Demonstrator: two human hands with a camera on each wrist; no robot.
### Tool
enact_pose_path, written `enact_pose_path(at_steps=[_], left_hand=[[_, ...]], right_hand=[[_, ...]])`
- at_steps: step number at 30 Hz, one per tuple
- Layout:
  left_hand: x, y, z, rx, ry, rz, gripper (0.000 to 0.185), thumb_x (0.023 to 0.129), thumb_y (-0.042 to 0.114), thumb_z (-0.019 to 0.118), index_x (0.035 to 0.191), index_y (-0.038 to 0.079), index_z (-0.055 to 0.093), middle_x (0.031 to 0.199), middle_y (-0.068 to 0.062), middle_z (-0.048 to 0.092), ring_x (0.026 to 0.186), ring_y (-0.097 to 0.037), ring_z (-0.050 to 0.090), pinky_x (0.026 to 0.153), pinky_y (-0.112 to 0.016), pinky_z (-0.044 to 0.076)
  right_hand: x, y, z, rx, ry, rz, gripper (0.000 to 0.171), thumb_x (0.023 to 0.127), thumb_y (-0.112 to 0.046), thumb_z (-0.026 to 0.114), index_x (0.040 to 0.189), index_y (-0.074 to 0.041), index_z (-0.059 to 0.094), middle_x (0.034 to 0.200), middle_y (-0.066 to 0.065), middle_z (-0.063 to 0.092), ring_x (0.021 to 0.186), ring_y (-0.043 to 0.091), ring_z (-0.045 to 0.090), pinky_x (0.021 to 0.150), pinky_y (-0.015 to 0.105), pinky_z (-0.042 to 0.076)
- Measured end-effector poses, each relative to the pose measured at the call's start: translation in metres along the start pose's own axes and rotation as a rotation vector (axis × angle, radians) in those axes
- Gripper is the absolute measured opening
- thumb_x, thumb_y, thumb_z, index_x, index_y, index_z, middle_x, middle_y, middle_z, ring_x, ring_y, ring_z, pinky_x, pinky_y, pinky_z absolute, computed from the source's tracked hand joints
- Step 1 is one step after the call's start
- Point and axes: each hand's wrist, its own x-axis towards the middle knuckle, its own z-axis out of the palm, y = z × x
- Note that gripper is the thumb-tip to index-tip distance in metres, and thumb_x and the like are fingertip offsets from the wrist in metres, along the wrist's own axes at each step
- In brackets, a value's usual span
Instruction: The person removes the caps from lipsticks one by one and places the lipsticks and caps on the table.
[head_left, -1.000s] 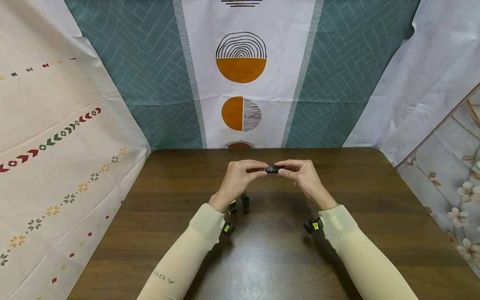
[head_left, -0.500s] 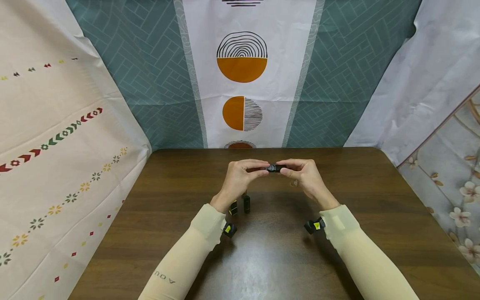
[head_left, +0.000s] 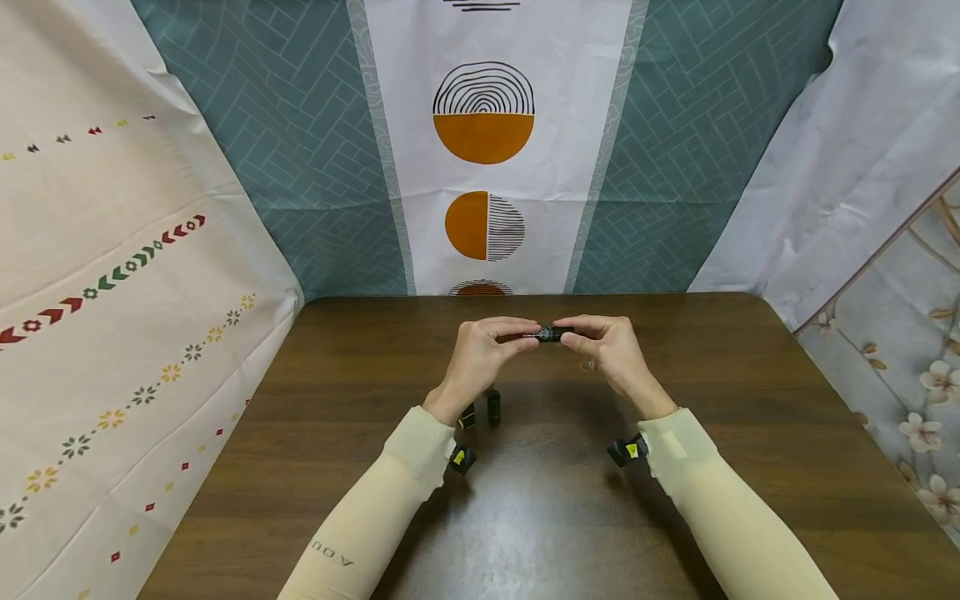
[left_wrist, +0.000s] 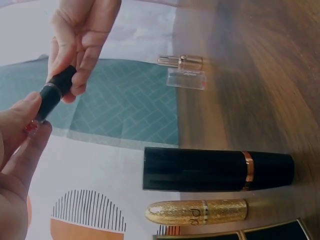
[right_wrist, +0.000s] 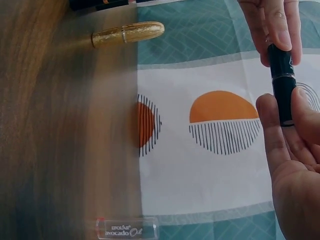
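A small black lipstick tube lies level above the middle of the brown table, held at both ends. My left hand pinches its left end and my right hand pinches its right end. In the left wrist view the lipstick tube runs between my left hand's fingers and my right hand's fingers. The right wrist view shows the lipstick tube, with a thin band round its middle, between my right hand's thumb and my left hand's fingers.
Below my left wrist stand a black tube with a gold band, a gold glitter lipstick and a black box. A clear bottle with a gold cap stands farther off. Patterned cloths hang around the table.
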Motion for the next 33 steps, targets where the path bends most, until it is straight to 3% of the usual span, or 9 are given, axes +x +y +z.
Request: enact_pose_path(at_steps=[4, 9, 12, 19, 26, 33], left_hand=[[0.002, 0.001, 0.000, 0.006, 0.004, 0.013, 0.023, 0.088, 0.011, 0.083, 0.111, 0.010, 0.083, 0.112, -0.002, 0.078, 0.101, -0.010, 0.074, 0.083, -0.022, 0.058], [0.002, 0.002, -0.001, 0.008, 0.007, 0.019, 0.024, 0.088, 0.011, 0.083, 0.111, 0.008, 0.083, 0.111, -0.002, 0.078, 0.101, -0.011, 0.074, 0.083, -0.023, 0.058], [0.002, 0.001, -0.004, -0.006, -0.001, 0.021, 0.024, 0.089, 0.011, 0.083, 0.112, 0.007, 0.082, 0.112, -0.003, 0.078, 0.102, -0.011, 0.074, 0.084, -0.023, 0.058], [0.006, -0.001, -0.020, -0.055, 0.111, 0.011, 0.022, 0.086, 0.007, 0.084, 0.107, 0.009, 0.084, 0.110, -0.001, 0.079, 0.100, -0.013, 0.074, 0.084, -0.030, 0.060], [0.009, 0.003, -0.016, -0.076, 0.058, -0.018, 0.021, 0.089, 0.010, 0.083, 0.110, 0.010, 0.083, 0.112, 0.000, 0.078, 0.103, -0.011, 0.073, 0.087, -0.030, 0.059], [0.005, 0.002, -0.015, -0.075, 0.036, -0.059, 0.021, 0.091, 0.013, 0.082, 0.112, 0.011, 0.082, 0.111, 0.001, 0.077, 0.097, -0.011, 0.072, 0.083, -0.030, 0.059]], right_hand=[[0.002, 0.000, -0.002, -0.021, 0.002, -0.006, 0.027, 0.096, -0.005, 0.075, 0.119, 0.008, 0.074, 0.098, -0.002, 0.077, 0.066, 0.012, 0.062, 0.047, 0.027, 0.050], [0.003, -0.001, -0.001, -0.010, -0.001, -0.009, 0.026, 0.095, -0.004, 0.075, 0.119, 0.009, 0.074, 0.096, -0.001, 0.078, 0.058, 0.012, 0.058, 0.046, 0.027, 0.050], [0.003, 0.000, -0.004, 0.005, -0.011, -0.013, 0.028, 0.096, -0.005, 0.075, 0.120, 0.010, 0.072, 0.096, -0.002, 0.078, 0.062, 0.010, 0.062, 0.047, 0.025, 0.048], [-0.003, 0.004, -0.030, 0.088, 0.082, -0.018, 0.024, 0.095, 0.005, 0.071, 0.118, 0.013, 0.071, 0.088, -0.001, 0.079, 0.071, 0.008, 0.070, 0.056, 0.019, 0.048], [-0.002, 0.006, -0.032, 0.113, 0.040, -0.015, 0.029, 0.097, -0.003, 0.074, 0.122, 0.010, 0.071, 0.091, 0.000, 0.079, 0.082, 0.011, 0.075, 0.061, 0.021, 0.051], [-0.001, 0.010, -0.031, 0.141, 0.096, -0.021, 0.027, 0.096, -0.003, 0.074, 0.120, 0.009, 0.072, 0.097, -0.004, 0.076, 0.077, 0.008, 0.069, 0.059, 0.019, 0.046]])
